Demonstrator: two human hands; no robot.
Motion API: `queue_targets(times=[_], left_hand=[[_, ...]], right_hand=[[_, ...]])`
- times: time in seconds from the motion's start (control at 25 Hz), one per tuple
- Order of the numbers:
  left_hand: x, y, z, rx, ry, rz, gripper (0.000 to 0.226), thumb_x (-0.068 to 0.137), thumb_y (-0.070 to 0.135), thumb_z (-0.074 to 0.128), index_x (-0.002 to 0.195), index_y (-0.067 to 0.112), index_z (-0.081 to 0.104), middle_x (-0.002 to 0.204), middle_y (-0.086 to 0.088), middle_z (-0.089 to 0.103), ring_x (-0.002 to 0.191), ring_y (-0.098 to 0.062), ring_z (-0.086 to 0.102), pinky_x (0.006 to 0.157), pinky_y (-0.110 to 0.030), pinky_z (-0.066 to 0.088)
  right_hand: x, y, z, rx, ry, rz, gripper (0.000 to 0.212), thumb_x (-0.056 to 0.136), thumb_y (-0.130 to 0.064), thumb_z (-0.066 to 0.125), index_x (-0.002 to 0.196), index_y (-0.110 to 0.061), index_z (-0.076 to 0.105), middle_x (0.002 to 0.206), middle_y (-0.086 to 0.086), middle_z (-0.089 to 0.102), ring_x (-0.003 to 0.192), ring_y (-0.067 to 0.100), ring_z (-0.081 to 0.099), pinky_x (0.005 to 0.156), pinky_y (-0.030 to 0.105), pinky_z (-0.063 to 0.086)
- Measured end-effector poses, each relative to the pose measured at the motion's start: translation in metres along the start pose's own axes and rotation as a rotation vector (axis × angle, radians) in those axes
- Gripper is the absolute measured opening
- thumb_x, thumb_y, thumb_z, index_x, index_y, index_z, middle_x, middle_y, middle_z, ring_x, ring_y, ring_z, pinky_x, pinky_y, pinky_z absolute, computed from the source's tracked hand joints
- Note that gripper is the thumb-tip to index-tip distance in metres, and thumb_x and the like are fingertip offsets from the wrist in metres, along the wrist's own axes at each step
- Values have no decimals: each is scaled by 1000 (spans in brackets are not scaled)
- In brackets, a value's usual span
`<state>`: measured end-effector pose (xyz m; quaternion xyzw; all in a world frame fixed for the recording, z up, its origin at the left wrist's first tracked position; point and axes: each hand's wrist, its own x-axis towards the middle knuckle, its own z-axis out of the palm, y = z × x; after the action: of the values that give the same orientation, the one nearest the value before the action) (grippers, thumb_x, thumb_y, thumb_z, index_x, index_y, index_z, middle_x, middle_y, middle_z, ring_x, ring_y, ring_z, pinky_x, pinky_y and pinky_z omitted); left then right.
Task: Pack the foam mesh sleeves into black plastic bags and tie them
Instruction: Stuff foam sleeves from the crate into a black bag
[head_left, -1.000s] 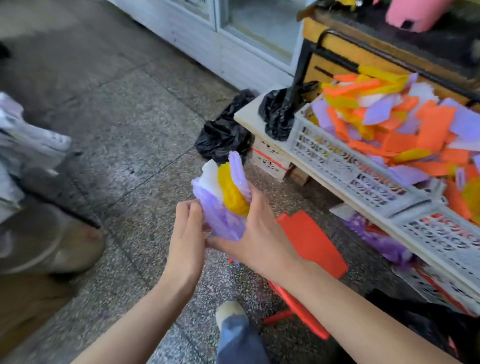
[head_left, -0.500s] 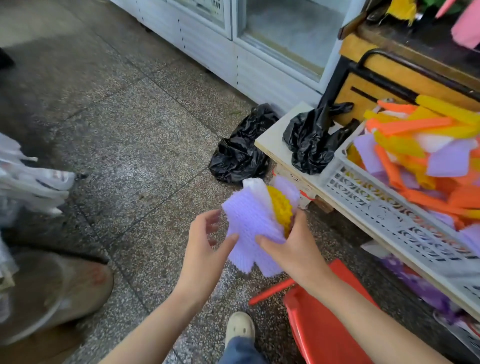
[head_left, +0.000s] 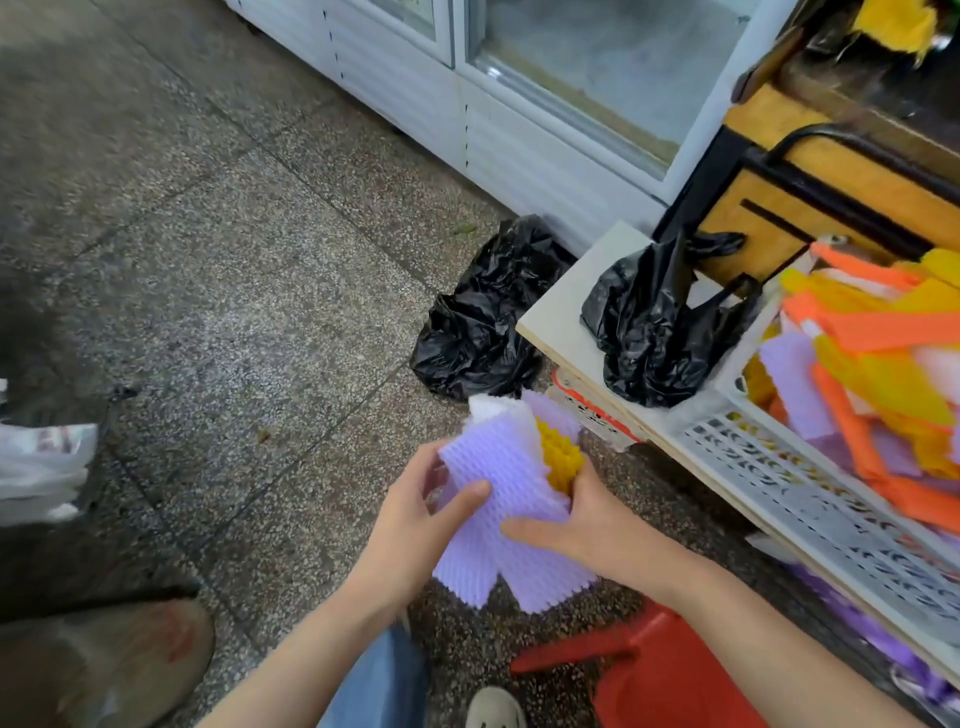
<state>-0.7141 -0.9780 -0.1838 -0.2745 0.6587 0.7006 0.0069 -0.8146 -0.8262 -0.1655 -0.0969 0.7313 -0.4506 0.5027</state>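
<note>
While it stands upright above the speckled stone floor (head_left: 234, 312), the bundle (head_left: 498, 499) of netted foam sleeves, purple around yellow and white, is grasped from both sides: the left hand (head_left: 415, 525) pinches its left edge and the right hand (head_left: 587, 525) curls round its right. Beyond, a crumpled glossy bag (head_left: 483, 322) lies on the floor; a second bag (head_left: 649, 332) sits on a board (head_left: 561, 312) beside the perforated white crate (head_left: 779, 467).
</note>
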Motion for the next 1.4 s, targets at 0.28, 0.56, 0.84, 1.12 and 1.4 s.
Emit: queue_targets(times=[0.28, 0.56, 0.84, 1.12, 1.4], left_hand=[[109, 16, -46, 159, 0, 73, 31, 84, 30, 68, 109, 26, 50, 101, 4, 64, 96, -11, 61, 87, -29, 49], [240, -32, -92, 1001, -298, 316, 40, 98, 32, 44, 135, 18, 42, 137, 4, 41, 129, -10, 33, 105, -13, 14], [392, -118, -104, 1304, -437, 89, 33, 98, 24, 40, 129, 17, 46, 128, 0, 47, 117, -16, 44, 105, -33, 35], [522, -195, -94, 1431, -470, -41, 43, 97, 23, 43, 138, 10, 37, 139, -7, 42, 128, -24, 39, 107, -36, 34], [582, -256, -85, 1508, -578, -209, 67, 99, 32, 45, 151, 12, 9, 159, -6, 6, 146, -23, 10, 115, -37, 18]], right_hand=[[99, -50, -8, -11, 216, -71, 57, 71, -30, 79, 104, -45, 35, 104, -37, 43, 87, -34, 42, 72, -5, 36], [202, -25, -37, -125, 418, 115, 74, 71, -42, 77, 126, -44, 28, 104, -22, 56, 89, 2, 59, 74, 27, 46], [327, 59, -45, -205, 398, 417, 74, 74, -45, 74, 128, -15, 33, 109, 0, 54, 88, 20, 53, 72, 31, 43], [441, 117, -50, -138, 388, 503, 75, 76, -41, 73, 131, -14, 30, 119, 3, 56, 108, 26, 57, 81, 29, 44], [488, 161, -56, -97, 340, 506, 51, 80, -47, 68, 119, -18, 55, 114, 3, 63, 110, 23, 59, 95, 36, 45]])
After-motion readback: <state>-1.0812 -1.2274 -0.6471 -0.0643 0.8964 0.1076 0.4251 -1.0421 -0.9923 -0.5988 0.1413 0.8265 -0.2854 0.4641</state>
